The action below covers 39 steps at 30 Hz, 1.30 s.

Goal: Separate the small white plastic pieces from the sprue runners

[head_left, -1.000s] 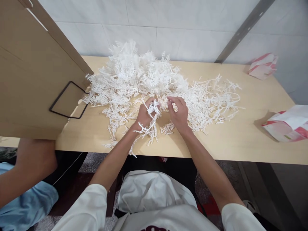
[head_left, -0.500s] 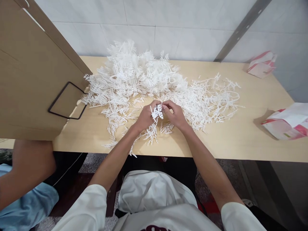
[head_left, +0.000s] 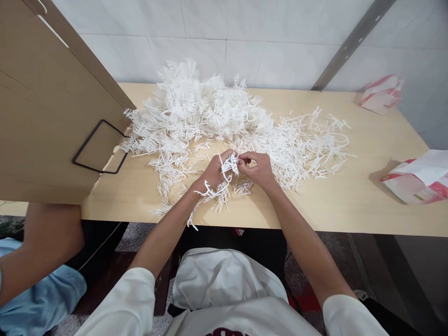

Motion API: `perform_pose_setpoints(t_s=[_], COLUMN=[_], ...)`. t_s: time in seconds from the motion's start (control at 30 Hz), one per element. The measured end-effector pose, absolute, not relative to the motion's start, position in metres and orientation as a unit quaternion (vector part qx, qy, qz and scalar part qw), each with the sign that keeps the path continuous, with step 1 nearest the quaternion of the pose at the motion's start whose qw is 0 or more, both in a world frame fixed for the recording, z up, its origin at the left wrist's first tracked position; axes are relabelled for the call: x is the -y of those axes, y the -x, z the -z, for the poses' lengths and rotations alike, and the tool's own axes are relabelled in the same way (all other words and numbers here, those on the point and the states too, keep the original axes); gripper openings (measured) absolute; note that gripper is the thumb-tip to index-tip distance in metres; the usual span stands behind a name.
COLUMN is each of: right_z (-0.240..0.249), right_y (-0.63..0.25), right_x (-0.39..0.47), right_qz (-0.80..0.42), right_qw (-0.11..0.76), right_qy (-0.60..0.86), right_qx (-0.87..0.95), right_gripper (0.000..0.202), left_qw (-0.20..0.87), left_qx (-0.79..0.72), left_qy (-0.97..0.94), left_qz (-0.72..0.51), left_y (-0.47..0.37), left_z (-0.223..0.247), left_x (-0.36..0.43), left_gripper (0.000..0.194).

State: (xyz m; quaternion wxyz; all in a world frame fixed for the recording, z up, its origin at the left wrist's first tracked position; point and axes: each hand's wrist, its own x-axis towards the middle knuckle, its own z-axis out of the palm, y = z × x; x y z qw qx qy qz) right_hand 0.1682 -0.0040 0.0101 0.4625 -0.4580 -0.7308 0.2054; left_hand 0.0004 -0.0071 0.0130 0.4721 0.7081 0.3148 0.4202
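My left hand [head_left: 217,170] is closed round a bunch of white branched plastic pieces [head_left: 230,164]. From that bunch a longer branching strand [head_left: 213,192] hangs down across my left wrist. My right hand [head_left: 258,169] meets it at the bunch, thumb and forefinger pinched together at its right edge; what lies between those fingertips is too small to make out. Behind both hands spreads a large heap of similar white pieces [head_left: 210,107] on the wooden table [head_left: 336,200]. Bare branching stems [head_left: 325,144] lie at the heap's right end.
A cardboard panel [head_left: 52,107] stands at the left with a black wire frame [head_left: 100,147] against it. Another person's arm [head_left: 52,233] shows below it. Two red-and-white paper containers [head_left: 381,93] stand at the right. A tiled wall [head_left: 273,42] closes off the back.
My right fingers have curled into a tighter pinch at the bunch. The branching strand below my left hand has swung up and now lies over the wrist.
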Motion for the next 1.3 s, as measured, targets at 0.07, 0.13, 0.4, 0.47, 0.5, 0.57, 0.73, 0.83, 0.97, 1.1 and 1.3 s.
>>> perform_pose_setpoints(t_s=[0.07, 0.13, 0.4, 0.47, 0.5, 0.57, 0.73, 0.83, 0.97, 1.1, 1.3], right_z=[-0.009, -0.009, -0.014, -0.014, -0.013, -0.012, -0.009, -0.008, -0.008, -0.008, 0.0], right_y=[-0.168, -0.168, -0.166, -0.165, -0.164, -0.164, -0.166, -0.166, -0.166, -0.165, -0.164], right_x=[0.005, 0.005, 0.004, 0.004, 0.003, 0.003, -0.001, -0.002, 0.0, 0.004, 0.003], right_qz=[-0.217, -0.231, -0.334, -0.355, -0.358, -0.353, -0.259, -0.208, -0.172, -0.176, -0.181], right_qw=[0.486, 0.507, 0.505, 0.482, 0.472, 0.453, 0.357, 0.319, 0.339, 0.36, 0.378], right_qy=[0.456, 0.458, 0.474, 0.468, 0.466, 0.466, 0.502, 0.514, 0.504, 0.486, 0.478], right_qx=[0.713, 0.693, 0.639, 0.65, 0.657, 0.673, 0.744, 0.769, 0.776, 0.776, 0.772], right_gripper=[0.014, 0.016, 0.027, 0.028, 0.027, 0.022, 0.016, 0.021, 0.021, 0.021, 0.018], left_qw=[0.507, 0.535, 0.455, 0.411, 0.393, 0.338, 0.149, 0.123, 0.169, 0.265, 0.381], left_qx=[-0.314, -0.324, -0.337, -0.34, -0.343, -0.353, -0.38, -0.39, -0.387, -0.375, -0.377], left_qy=[-0.679, -0.645, -0.65, -0.675, -0.686, -0.717, -0.822, -0.845, -0.833, -0.796, -0.716], left_qz=[-0.427, -0.438, -0.507, -0.51, -0.506, -0.497, -0.396, -0.344, -0.357, -0.395, -0.447], left_y=[-0.004, -0.008, -0.009, -0.007, -0.006, -0.004, 0.0, 0.0, -0.001, -0.001, -0.003], left_z=[-0.014, -0.016, -0.01, -0.007, -0.006, -0.004, 0.0, 0.001, 0.0, -0.004, -0.009], left_x=[0.009, 0.011, 0.006, 0.003, 0.001, -0.001, 0.002, 0.004, 0.003, 0.002, 0.004], left_gripper=[0.026, 0.029, 0.024, 0.021, 0.019, 0.013, 0.03, 0.038, 0.026, 0.012, 0.012])
